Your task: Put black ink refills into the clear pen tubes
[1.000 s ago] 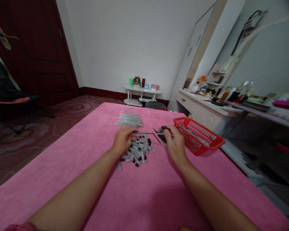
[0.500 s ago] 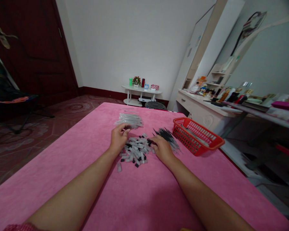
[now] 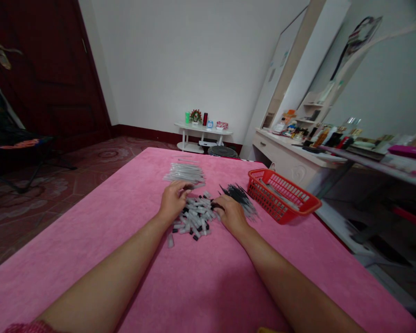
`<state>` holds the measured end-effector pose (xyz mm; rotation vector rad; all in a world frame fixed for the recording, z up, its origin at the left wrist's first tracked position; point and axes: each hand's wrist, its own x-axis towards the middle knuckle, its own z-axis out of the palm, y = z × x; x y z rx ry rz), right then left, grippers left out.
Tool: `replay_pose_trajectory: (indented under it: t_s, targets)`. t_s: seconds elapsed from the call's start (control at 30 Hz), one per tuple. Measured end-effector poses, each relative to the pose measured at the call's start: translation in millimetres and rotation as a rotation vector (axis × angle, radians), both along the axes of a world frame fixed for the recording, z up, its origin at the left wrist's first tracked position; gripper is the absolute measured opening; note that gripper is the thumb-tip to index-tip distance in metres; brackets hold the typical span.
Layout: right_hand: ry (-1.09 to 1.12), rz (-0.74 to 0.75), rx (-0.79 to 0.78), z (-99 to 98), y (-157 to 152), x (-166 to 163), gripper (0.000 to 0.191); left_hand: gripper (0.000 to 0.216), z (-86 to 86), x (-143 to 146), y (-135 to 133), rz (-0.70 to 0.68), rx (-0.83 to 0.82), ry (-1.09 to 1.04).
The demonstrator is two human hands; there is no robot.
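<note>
A heap of small grey caps with black ends (image 3: 194,218) lies on the pink table cover (image 3: 208,286). My left hand (image 3: 172,201) rests at the heap's far left edge. Its fingers are curled round something thin and dark that I cannot make out. My right hand (image 3: 230,213) lies at the heap's right edge, fingertips pinched together among the caps; what they hold is hidden. A bundle of clear tubes (image 3: 185,173) lies just beyond my left hand. A spread of thin black sticks (image 3: 241,194) lies beyond my right hand.
A red plastic basket (image 3: 298,207) holding a few long pieces stands at the table's right edge. A white dresser (image 3: 291,162) crowded with bottles is further right. A small white side table (image 3: 203,134) stands by the far wall, a dark door (image 3: 52,78) at the left.
My right hand has moved left from the black sticks to the right edge of the cap heap. My left hand has shifted slightly at the heap's far left edge, fingers still curled.
</note>
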<state>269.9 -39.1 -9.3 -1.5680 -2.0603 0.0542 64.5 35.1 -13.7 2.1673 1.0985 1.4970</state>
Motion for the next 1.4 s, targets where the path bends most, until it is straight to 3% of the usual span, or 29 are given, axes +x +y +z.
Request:
replay_pose_trajectory:
  t_s: [0.13,0.3,0.43,0.6,0.73,1.4]
  targets:
    - [0.024,0.037,0.006,-0.2,0,-1,0.018,0.017,1.7,0,-2,-0.009,0.012,0.023]
    - [0.111,-0.032,0.000,1.1,-1,-1,0.018,0.019,0.5,0,-3,-0.018,0.044,0.093]
    - [0.312,-0.080,0.073,2.3,-5,1,0.016,0.019,3.2,0,-6,-0.042,0.098,0.260]
    - [0.639,-0.068,0.036,0.1,-9,-6,0.015,0.019,8.5,2,-11,-0.074,0.136,0.436]
    - [0.751,-0.065,0.059,-2.8,-7,-11,0.015,0.021,10.5,2,-14,-0.074,0.148,0.491]
    - [0.603,-0.032,0.136,-5.0,-9,-10,0.011,0.025,13.2,4,-17,-0.122,0.203,0.538]
